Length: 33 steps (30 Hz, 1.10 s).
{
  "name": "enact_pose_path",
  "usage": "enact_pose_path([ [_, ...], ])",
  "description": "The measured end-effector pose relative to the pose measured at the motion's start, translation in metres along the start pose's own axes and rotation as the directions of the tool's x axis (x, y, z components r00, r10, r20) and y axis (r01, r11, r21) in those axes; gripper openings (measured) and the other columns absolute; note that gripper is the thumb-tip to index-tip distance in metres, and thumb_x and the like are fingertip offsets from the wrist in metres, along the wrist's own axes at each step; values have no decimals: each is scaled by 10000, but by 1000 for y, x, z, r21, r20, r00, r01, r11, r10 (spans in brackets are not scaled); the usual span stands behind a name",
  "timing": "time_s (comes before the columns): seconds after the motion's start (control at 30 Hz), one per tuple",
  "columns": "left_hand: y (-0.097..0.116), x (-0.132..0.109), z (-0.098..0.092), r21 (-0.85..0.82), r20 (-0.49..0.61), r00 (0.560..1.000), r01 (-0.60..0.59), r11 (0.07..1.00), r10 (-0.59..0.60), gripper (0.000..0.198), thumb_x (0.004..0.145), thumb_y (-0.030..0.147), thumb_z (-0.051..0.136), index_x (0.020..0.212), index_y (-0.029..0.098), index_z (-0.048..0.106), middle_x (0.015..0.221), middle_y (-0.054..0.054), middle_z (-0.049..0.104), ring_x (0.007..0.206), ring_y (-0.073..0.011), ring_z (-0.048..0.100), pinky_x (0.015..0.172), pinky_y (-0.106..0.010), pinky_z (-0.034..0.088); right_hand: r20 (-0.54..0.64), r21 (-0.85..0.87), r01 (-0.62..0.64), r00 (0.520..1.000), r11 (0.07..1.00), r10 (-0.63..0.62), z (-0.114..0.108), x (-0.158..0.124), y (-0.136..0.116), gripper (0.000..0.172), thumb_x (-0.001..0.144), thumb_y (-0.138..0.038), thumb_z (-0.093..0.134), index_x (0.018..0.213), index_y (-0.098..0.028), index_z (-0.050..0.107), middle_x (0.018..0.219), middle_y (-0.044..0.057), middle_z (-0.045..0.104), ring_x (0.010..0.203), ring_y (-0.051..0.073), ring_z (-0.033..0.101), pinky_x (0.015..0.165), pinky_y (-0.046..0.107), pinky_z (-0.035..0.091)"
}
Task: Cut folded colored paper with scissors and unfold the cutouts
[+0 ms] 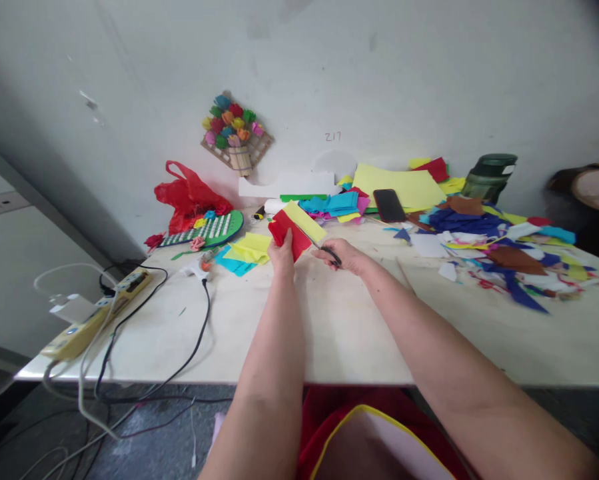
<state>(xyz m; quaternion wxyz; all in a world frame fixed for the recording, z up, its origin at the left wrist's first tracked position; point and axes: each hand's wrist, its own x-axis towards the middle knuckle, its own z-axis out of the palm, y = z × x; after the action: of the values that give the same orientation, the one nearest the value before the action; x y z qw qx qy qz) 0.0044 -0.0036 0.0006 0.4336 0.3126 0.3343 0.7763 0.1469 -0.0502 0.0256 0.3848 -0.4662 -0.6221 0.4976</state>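
My left hand [281, 253] is closed on a folded red paper [288, 233] that has a yellow strip [305, 221] lying along its upper edge. It holds the paper a little above the pale table [329, 327]. My right hand [346, 254] grips black-handled scissors [329, 253] just right of the paper, blades pointing toward the red sheet. Folded yellow paper [252, 248] and a cyan piece [233, 264] lie left of my left hand.
A heap of coloured paper scraps [499, 253] fills the right side. A black phone [389, 205] lies on yellow sheets. A red plastic bag [189, 197], a green mat and a paper flower craft [234, 130] sit at the back. A power strip [96, 313] with cables lies left.
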Motion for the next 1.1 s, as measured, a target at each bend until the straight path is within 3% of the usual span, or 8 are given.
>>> enact_pose_path([
  [0.27,-2,1,-1,-5,4,1000,5,1000,-5,321,595,324,759,848,145,674,847,-69,698,780,-204,662,736,-319,521,5,-10,-5,1000,1000,5,2,-4,-3,313,701,-244,696,588,-173,413,401,-74,424,316,35,353,326,160,267],
  [0.53,-1,-3,-1,40,23,999,36,999,-37,360,573,362,766,836,137,666,824,-68,691,767,-205,657,731,-320,511,64,63,-18,998,998,14,-4,1,6,290,723,-334,688,641,-157,474,451,-50,494,327,40,411,304,149,272],
  [0.73,3,-8,2,29,84,995,55,998,-57,357,566,344,771,832,134,661,812,-66,690,758,-206,652,733,-336,508,63,54,-21,998,998,17,-6,1,5,321,719,-394,689,666,-143,496,476,-33,518,329,44,448,274,146,203],
  [1.1,1,-11,4,50,121,991,43,998,-48,376,575,371,759,836,121,657,808,-82,687,740,-211,649,726,-343,496,27,56,-25,999,998,24,-4,3,6,346,712,-398,696,608,-138,494,446,-28,506,326,46,442,274,150,230],
])
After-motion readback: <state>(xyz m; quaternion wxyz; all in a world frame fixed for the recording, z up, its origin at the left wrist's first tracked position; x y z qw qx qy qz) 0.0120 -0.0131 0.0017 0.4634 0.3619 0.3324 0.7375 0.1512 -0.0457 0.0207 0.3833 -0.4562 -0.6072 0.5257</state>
